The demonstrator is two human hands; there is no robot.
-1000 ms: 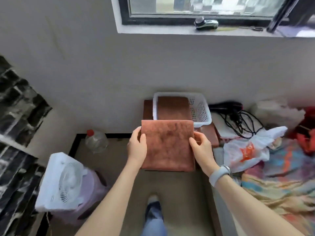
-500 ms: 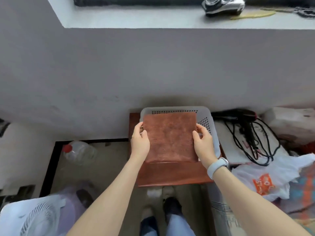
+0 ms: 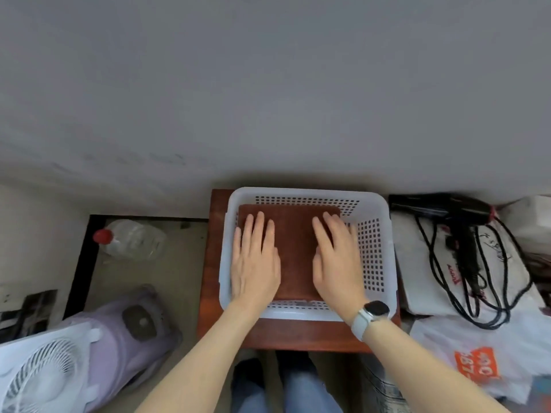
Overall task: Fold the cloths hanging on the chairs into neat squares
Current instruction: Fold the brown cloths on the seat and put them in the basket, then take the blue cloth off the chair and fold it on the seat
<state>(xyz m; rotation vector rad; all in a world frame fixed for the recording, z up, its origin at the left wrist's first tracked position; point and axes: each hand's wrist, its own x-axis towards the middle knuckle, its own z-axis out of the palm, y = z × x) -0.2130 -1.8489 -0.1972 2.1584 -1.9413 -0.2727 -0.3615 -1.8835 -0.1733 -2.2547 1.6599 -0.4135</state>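
Observation:
A folded reddish-brown cloth (image 3: 295, 251) lies flat inside a white perforated plastic basket (image 3: 375, 248). The basket stands on a small dark red wooden table (image 3: 292, 335) against the grey wall. My left hand (image 3: 255, 260) rests palm down on the cloth's left part, fingers spread and straight. My right hand (image 3: 337, 257), with a white smartwatch on its wrist, lies palm down on the cloth's right part. Neither hand grips anything. Any cloth underneath is hidden.
Right of the table, a black hair dryer (image 3: 465, 222) with tangled cord lies on a white bag, and a plastic bag with orange print (image 3: 477, 365) sits nearer me. To the left are a clear red-capped bottle (image 3: 131, 239), a purple item and a white fan (image 3: 38, 377).
The folded cloth went from held in the air down into the basket. Both hands let go of its edges and now lie flat on top. The view tilted down and closer.

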